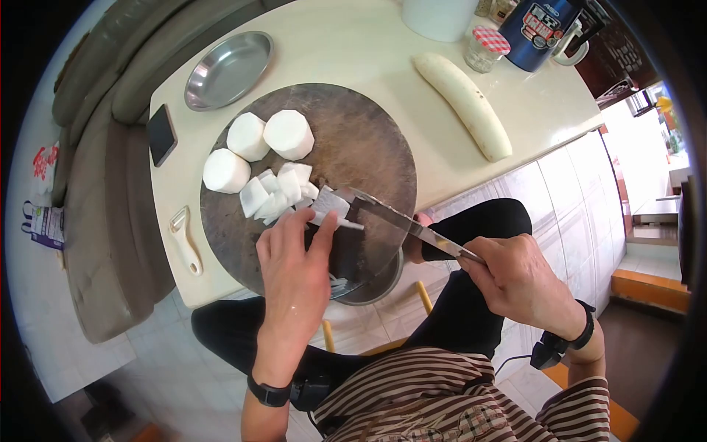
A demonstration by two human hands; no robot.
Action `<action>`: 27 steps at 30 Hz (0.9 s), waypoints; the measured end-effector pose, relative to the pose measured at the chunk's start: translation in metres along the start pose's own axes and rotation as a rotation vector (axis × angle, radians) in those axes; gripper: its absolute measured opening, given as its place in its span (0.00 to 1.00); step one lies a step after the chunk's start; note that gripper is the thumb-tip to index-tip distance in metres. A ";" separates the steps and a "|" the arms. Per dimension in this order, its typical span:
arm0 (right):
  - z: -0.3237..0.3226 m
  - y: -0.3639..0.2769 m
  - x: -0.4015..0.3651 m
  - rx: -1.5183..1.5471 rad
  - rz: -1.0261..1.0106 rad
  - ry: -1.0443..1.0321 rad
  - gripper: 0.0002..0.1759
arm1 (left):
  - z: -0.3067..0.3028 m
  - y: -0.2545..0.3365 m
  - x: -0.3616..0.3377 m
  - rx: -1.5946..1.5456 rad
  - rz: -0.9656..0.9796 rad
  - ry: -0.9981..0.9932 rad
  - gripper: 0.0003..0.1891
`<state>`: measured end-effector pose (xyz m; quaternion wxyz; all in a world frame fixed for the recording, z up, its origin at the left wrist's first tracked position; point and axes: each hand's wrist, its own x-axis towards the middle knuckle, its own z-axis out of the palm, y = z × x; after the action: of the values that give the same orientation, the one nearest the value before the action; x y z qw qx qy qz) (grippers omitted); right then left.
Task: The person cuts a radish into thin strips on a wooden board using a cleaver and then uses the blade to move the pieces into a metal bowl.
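My right hand [515, 283] grips the handle of a kitchen knife [394, 216], its blade slanting up and left over the round wooden chopping board [353, 121]. Beside the blade tip, the fingertips of my left hand [294, 254] press on thin white radish slices [331, 206]. More flat slices [272, 193] lie in a loose pile just beyond those fingers. Three thick peeled radish chunks, one of them a radish chunk [289, 135], stand at the board's far left. A few thin shreds [338, 284] show near the board's front edge.
A whole white radish [468, 107] lies right of the board. An oval metal dish [230, 70], phone [162, 135] and peeler [185, 239] sit to the left. A lidded jar [486, 50] and blue jug [534, 33] stand behind. A metal basin [387, 283] is below the board's edge.
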<state>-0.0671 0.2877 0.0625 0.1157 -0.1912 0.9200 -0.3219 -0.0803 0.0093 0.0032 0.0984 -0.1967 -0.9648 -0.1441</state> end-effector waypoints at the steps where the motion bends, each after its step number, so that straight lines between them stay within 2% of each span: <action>1: 0.000 0.000 -0.001 0.002 0.005 0.000 0.07 | -0.001 0.000 -0.002 -0.002 0.003 -0.004 0.22; 4: 0.000 -0.001 -0.003 0.024 0.011 0.004 0.06 | -0.005 0.001 -0.013 -0.043 -0.034 -0.052 0.27; 6: 0.000 -0.001 -0.003 0.043 -0.009 -0.008 0.05 | -0.006 0.002 -0.019 -0.044 -0.028 -0.031 0.20; 10: 0.009 -0.003 -0.001 0.073 -0.073 0.028 0.05 | -0.008 0.003 -0.033 -0.025 -0.017 -0.034 0.20; 13: 0.009 -0.007 0.002 0.026 -0.104 -0.063 0.06 | -0.010 0.003 -0.040 -0.005 -0.024 -0.048 0.21; 15: 0.008 -0.009 0.005 -0.031 -0.138 -0.130 0.07 | -0.011 0.000 -0.043 -0.032 -0.024 -0.090 0.26; 19: 0.011 -0.014 0.011 -0.050 -0.150 -0.151 0.08 | -0.015 -0.004 -0.042 -0.058 -0.021 -0.105 0.25; 22: 0.010 -0.017 0.015 -0.058 -0.158 -0.142 0.09 | -0.013 -0.003 -0.036 -0.050 -0.017 -0.072 0.24; 25: 0.005 -0.019 0.017 -0.096 -0.102 -0.177 0.04 | -0.008 0.000 -0.028 -0.145 -0.066 0.018 0.20; 27: 0.004 -0.018 0.018 -0.135 -0.094 -0.187 0.04 | -0.006 -0.001 -0.023 -0.147 -0.019 0.053 0.16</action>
<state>-0.0771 0.2650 0.0688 0.1726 -0.2708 0.9147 -0.2451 -0.0594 -0.0016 0.0035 0.1077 -0.1902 -0.9505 -0.2207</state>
